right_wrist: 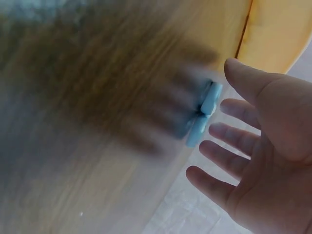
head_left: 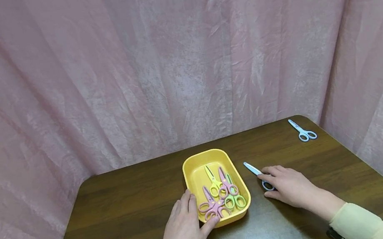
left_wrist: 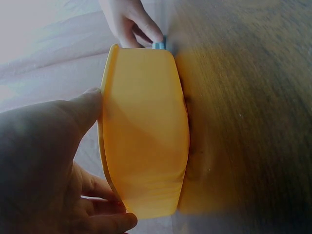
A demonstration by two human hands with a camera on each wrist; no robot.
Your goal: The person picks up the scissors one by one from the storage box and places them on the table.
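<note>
My left hand (head_left: 183, 226) rests against the near left corner of a yellow tray (head_left: 244, 208). Its fingers lie along the left side, and the thumb (left_wrist: 90, 105) touches the near rim. Inside are yellow scissors (head_left: 215, 185), green scissors (head_left: 240, 201) and two pairs of pink scissors, one pair (head_left: 211, 205) nearer the left hand. Over the handles of light blue scissors (head_left: 254, 169), right of the tray, hovers my right hand (head_left: 289, 185). In the right wrist view its spread fingers are around the handles (right_wrist: 209, 100), with a gap showing.
Another pair of light blue scissors (head_left: 301, 130) lies near the far right corner of the brown wooden table (head_left: 132, 197). Pink curtains (head_left: 182, 62) hang behind the table and along both sides.
</note>
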